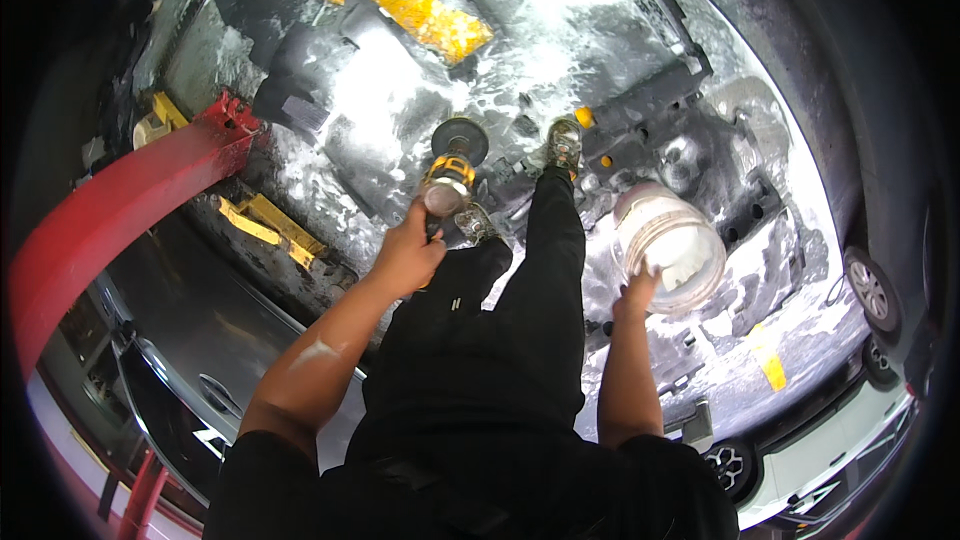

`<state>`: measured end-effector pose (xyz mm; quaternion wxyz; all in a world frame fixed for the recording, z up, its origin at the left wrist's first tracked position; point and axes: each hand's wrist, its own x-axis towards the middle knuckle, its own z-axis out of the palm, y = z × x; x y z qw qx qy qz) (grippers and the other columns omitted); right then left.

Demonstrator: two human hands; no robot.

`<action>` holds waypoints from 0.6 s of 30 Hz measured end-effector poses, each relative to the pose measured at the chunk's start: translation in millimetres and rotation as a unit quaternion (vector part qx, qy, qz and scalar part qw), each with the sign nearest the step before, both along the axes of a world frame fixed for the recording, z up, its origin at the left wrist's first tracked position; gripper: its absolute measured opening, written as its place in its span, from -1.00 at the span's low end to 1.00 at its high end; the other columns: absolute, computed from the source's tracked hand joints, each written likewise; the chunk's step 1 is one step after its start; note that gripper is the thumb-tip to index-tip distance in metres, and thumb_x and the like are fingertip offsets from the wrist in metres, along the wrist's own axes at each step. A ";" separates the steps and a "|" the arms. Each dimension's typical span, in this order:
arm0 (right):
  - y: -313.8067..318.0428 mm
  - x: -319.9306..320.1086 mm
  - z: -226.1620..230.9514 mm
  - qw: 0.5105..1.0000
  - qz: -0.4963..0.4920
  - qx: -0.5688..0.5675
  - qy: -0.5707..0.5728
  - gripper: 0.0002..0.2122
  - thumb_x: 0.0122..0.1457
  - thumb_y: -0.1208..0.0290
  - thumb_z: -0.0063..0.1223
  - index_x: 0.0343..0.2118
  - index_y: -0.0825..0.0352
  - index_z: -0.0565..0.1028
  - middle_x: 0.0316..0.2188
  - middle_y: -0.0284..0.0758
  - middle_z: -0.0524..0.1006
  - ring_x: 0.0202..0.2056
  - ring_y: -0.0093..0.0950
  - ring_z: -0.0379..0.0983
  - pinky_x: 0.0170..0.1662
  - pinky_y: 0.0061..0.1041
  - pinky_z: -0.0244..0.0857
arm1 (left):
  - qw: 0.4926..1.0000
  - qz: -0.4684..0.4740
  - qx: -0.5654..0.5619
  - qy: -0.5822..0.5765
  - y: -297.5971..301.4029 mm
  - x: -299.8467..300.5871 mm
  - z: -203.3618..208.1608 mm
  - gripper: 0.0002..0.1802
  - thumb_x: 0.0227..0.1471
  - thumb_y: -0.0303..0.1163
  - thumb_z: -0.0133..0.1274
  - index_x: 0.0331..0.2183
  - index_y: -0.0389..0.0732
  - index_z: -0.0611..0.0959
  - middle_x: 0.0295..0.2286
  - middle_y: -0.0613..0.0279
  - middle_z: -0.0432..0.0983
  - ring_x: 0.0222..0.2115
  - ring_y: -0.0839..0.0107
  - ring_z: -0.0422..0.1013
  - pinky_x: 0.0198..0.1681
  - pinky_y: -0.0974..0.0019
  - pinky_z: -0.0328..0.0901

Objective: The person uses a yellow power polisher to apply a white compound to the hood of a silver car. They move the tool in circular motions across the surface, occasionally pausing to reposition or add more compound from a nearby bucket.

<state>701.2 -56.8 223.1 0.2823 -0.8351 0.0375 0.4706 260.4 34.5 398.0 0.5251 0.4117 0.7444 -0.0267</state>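
My left hand (408, 248) is wrapped round the black grip of a yellow-and-black power tool (450, 180). A round dark disc (461, 136) sits at its far end, pointing away from me above the floor. On the right, my right hand (640, 290) has its fingers over the near rim of a translucent plastic bucket (655, 205). Something whitish shows inside the bucket, whose mouth tilts toward me. Whether the bucket touches the floor I cannot tell.
Dark moulded panels (640, 105) streaked with white lie over the floor round my feet. A red steel beam (130, 210) and yellow metal brackets (270, 225) stand to the left. A grey car (215, 310) is at lower left; a white car (840, 440) at lower right.
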 end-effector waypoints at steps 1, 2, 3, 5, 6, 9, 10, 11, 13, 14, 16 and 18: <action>3.5 -38.6 11.7 0.988 0.117 0.092 0.038 -0.33 0.24 0.09 0.29 0.32 0.22 0.28 0.18 -0.16 0.44 0.13 -0.31 0.37 0.11 -0.23 0.32 | 1.000 0.000 0.012 -0.016 -6.0 1.0 -6.5 -0.28 0.10 -0.38 0.11 0.24 -0.22 0.22 -0.14 -0.25 0.59 -0.08 -0.24 0.54 0.01 -0.05 0.39; 42.6 -92.8 67.7 0.944 0.296 0.125 0.080 -0.37 0.25 0.26 0.29 0.33 0.29 0.30 0.08 -0.19 0.53 0.06 -0.38 0.43 0.11 -0.35 0.36 | 0.999 0.002 0.023 -0.027 -12.1 3.7 -10.9 -0.16 0.05 -0.39 0.11 0.30 -0.26 0.14 -0.08 -0.32 0.56 -0.04 -0.28 0.51 0.05 -0.08 0.38; 54.8 -127.7 85.1 0.878 0.399 0.228 0.134 -0.21 0.21 0.23 0.35 0.43 0.26 0.16 0.14 -0.11 0.51 0.07 -0.33 0.46 0.15 -0.30 0.37 | 0.998 -0.003 0.036 -0.042 -9.7 8.3 -13.2 -0.05 0.01 -0.40 0.11 0.37 -0.29 0.07 -0.01 -0.38 0.53 -0.01 -0.33 0.48 0.09 -0.11 0.37; 84.6 -186.5 112.5 0.813 0.471 0.227 0.256 0.02 0.16 0.25 0.40 0.51 0.21 -0.15 0.31 0.03 0.33 0.26 -0.13 0.36 0.22 -0.17 0.33 | 0.994 0.003 0.079 -0.076 -5.5 20.5 -20.2 0.04 -0.03 -0.42 0.12 0.39 -0.29 -0.01 0.07 -0.39 0.45 0.03 -0.33 0.45 0.13 -0.09 0.36; 95.5 -213.8 114.5 0.811 0.438 0.225 0.316 0.06 0.16 0.25 0.40 0.52 0.20 -0.22 0.34 0.06 0.29 0.28 -0.15 0.33 0.24 -0.15 0.31 | 0.990 0.012 0.099 -0.097 -4.3 26.4 -27.3 0.09 -0.05 -0.43 0.13 0.41 -0.29 -0.05 0.11 -0.40 0.41 0.05 -0.33 0.44 0.14 -0.08 0.35; 114.7 -278.9 68.5 0.878 0.208 0.245 0.353 -0.38 0.21 0.40 0.31 0.28 0.35 0.25 0.03 -0.19 0.49 0.03 -0.40 0.47 0.03 -0.30 0.45 | 0.977 0.005 0.154 -0.145 -1.0 41.2 -63.9 0.10 -0.07 -0.42 0.15 0.41 -0.27 -0.02 0.16 -0.38 0.34 0.13 -0.29 0.38 0.20 -0.04 0.31; 125.0 -280.1 45.6 0.886 0.202 0.217 0.357 -0.47 0.21 0.44 0.29 0.20 0.33 0.29 -0.05 -0.24 0.50 -0.07 -0.43 0.48 -0.07 -0.34 0.45 | 0.971 -0.036 0.178 -0.155 -0.1 38.9 -83.5 0.09 -0.08 -0.39 0.18 0.41 -0.26 0.04 0.20 -0.33 0.28 0.20 -0.26 0.28 0.25 -0.05 0.24; 135.6 -281.0 23.9 0.892 0.196 0.189 0.360 -0.55 0.21 0.47 0.27 0.11 0.31 0.33 -0.14 -0.29 0.51 -0.18 -0.47 0.50 -0.16 -0.37 0.45 | 0.974 -0.068 0.188 -0.109 -4.5 41.0 -95.4 0.08 -0.08 -0.37 0.19 0.41 -0.25 0.07 0.19 -0.30 0.28 0.21 -0.25 0.27 0.25 -0.05 0.23; 166.5 -281.2 -31.0 0.910 0.188 0.182 0.321 -0.64 0.20 0.53 0.24 0.02 0.28 0.37 -0.27 -0.34 0.51 -0.36 -0.50 0.49 -0.33 -0.42 0.43 | 0.969 -0.140 0.204 -0.016 4.1 47.7 -106.0 0.06 -0.08 -0.31 0.22 0.40 -0.24 0.13 0.18 -0.26 0.29 0.22 -0.23 0.24 0.26 -0.05 0.20; 183.0 -282.5 -58.5 0.919 0.188 0.200 0.282 -0.64 0.19 0.55 0.23 0.01 0.27 0.36 -0.30 -0.35 0.51 -0.43 -0.49 0.47 -0.40 -0.45 0.40 | 0.971 -0.132 0.200 0.012 11.3 48.9 -122.5 0.07 -0.02 -0.13 0.29 0.41 -0.19 0.16 0.16 -0.19 0.29 0.19 -0.21 0.24 0.24 -0.04 0.20; 208.7 -283.8 -106.7 0.933 0.206 0.188 0.228 -0.59 0.17 0.59 0.21 0.04 0.22 0.33 -0.33 -0.35 0.51 -0.51 -0.49 0.44 -0.51 -0.48 0.35 | 0.962 0.013 0.272 -0.023 10.3 50.2 -191.0 0.10 0.01 0.00 0.30 0.42 -0.16 0.14 0.10 -0.18 0.34 0.15 -0.22 0.28 0.23 -0.05 0.21; 240.0 -278.7 -148.0 0.939 0.247 0.152 0.185 -0.45 0.13 0.62 0.22 0.13 0.15 0.22 -0.30 -0.33 0.50 -0.51 -0.49 0.44 -0.57 -0.48 0.32 | 0.958 0.109 0.256 -0.066 24.8 45.7 -256.6 0.12 0.09 0.19 0.24 0.43 -0.13 0.12 0.09 -0.26 0.41 0.14 -0.25 0.34 0.25 -0.07 0.21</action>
